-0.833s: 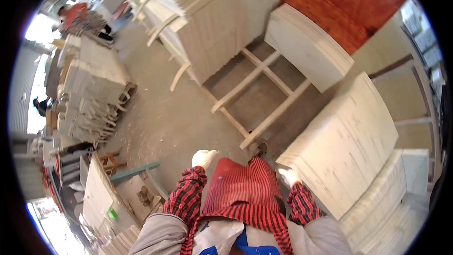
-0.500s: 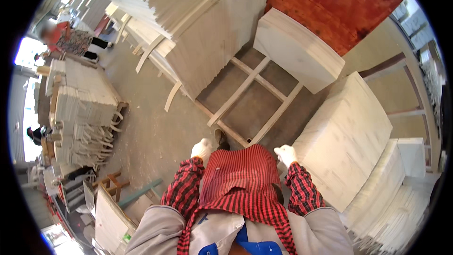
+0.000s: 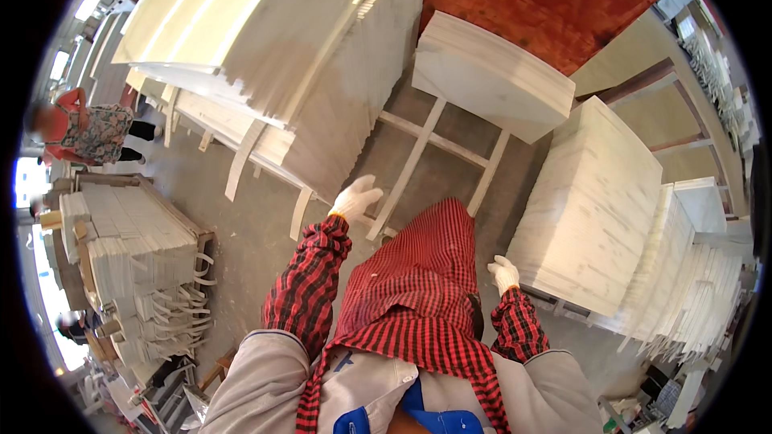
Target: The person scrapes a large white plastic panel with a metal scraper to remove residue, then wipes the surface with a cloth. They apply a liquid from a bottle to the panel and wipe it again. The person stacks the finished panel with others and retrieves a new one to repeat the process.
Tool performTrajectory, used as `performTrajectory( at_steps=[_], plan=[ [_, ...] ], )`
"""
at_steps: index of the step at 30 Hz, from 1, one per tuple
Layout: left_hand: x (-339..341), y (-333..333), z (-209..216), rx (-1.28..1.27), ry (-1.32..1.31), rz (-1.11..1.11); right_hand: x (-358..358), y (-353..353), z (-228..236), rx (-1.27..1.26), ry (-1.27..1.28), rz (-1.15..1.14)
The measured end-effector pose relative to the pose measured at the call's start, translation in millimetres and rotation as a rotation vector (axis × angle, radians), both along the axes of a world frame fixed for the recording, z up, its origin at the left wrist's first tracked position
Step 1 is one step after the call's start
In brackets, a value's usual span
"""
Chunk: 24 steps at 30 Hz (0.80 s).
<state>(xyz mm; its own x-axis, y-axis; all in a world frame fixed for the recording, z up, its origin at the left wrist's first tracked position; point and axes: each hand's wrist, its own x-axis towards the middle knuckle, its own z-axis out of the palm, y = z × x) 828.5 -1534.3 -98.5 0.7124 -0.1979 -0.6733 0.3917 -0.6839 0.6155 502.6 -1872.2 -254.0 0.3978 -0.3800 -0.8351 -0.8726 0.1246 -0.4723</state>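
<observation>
My left hand (image 3: 356, 198), in a white knit glove, reaches forward with its fingers apart and nothing in it. It is near the lower corner of a tall stack of pale boards (image 3: 334, 124), just above a wooden floor frame (image 3: 408, 162); I cannot tell whether it touches either. Beside my apron, my right hand (image 3: 504, 272), also gloved, hangs with loosely bent, slightly parted fingers and holds nothing. It is close to the left edge of a large stack of whitish boards (image 3: 591, 213). A shorter block of white boards (image 3: 492, 80) stands at the frame's far end.
A reddish-brown panel (image 3: 547, 0) stands behind the short block. More pale boards (image 3: 696, 297) are at the right. On the left are a stack of strips (image 3: 141, 245) and a person (image 3: 92, 124) in a patterned apron. Curved strips (image 3: 241, 162) jut out near the floor.
My left hand has moved forward and opened out toward the tall stack. My right hand has shifted slightly right and down. The view has turned and moved closer to the stacks.
</observation>
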Motion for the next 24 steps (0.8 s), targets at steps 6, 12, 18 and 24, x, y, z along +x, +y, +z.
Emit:
performTrajectory(
  at_steps=[6, 12, 18, 24],
  plan=[
    [77, -63, -34, -0.225, 0.244, 0.303, 31, -24, 1, 0.069, -0.007, -0.284],
    [154, -112, -59, -0.235, 0.290, 0.377, 126, -88, -20, 0.172, 0.015, -0.524],
    [247, -165, -193, -0.218, 0.156, 0.429, 230, -215, -110, 0.038, -0.071, -0.661],
    [369, -259, -248, -0.143, -0.222, 0.511, 355, -299, -128, -0.235, -0.250, -0.861]
  ],
)
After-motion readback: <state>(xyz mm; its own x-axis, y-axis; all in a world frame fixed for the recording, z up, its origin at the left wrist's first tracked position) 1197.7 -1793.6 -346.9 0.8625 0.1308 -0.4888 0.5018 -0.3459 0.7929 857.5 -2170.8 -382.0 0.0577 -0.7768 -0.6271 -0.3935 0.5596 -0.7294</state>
